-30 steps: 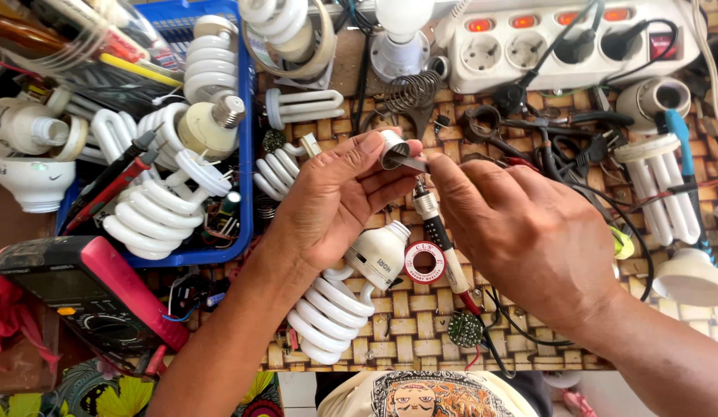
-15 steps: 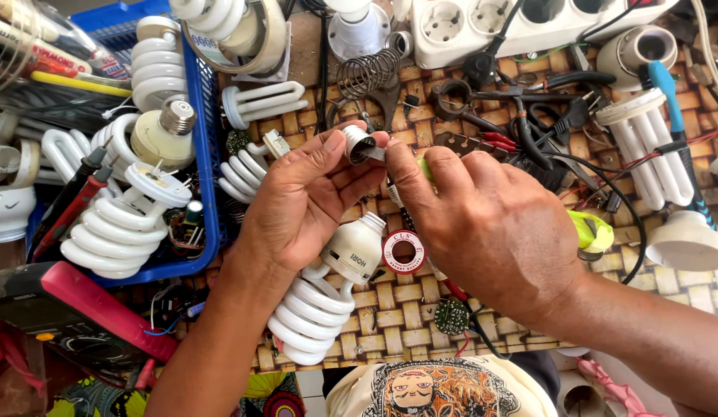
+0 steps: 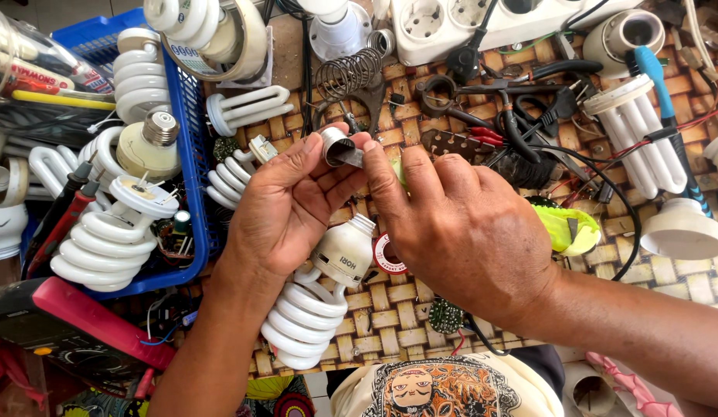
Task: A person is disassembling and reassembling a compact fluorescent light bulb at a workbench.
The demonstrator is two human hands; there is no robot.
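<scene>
Two hands (image 3: 374,208) pinching metal cap (image 3: 336,147)

bare forearms, printed cream shirt (image 3: 444,390)

- Both hands, left hand (image 3: 285,205) and right hand (image 3: 459,224), crowded mid-mat, pinching a small metal cap (image 3: 337,147).
- Blocked on the left by the blue basket (image 3: 195,154) wall, stuffed with bulbs.
- Hemmed in above by coiled spring (image 3: 351,73), pliers (image 3: 451,96), power strip (image 3: 451,27).
- Spiral bulb (image 3: 312,309) lying under the left wrist.
- Bare strip of woven mat (image 3: 390,320) open toward the near edge.
</scene>
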